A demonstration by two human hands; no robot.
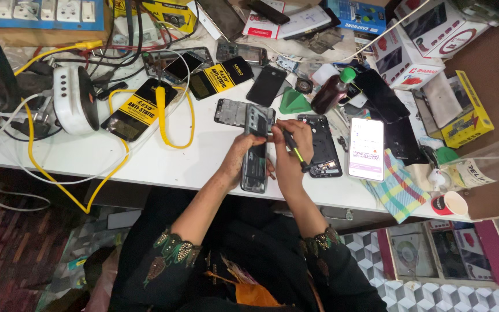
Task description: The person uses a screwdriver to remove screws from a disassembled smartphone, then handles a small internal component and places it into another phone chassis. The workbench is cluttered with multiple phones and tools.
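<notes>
My left hand (239,155) grips an opened phone body (256,151) that stands lengthwise on the white table (163,156), its inner parts facing up. My right hand (291,151) holds a small screwdriver (293,151) with a black and yellow-green handle, its tip at the upper part of the phone. A loose phone frame (230,111) lies just beyond my left hand. Another opened black phone back (321,145) rests right of my right hand.
A lit phone (367,148) lies face up at the right beside a checked cloth (397,193). A dark bottle with a green cap (330,92), a green triangular stand (293,103), anti-static packets (140,110), a yellow cable (116,167), boxes and several phones crowd the table.
</notes>
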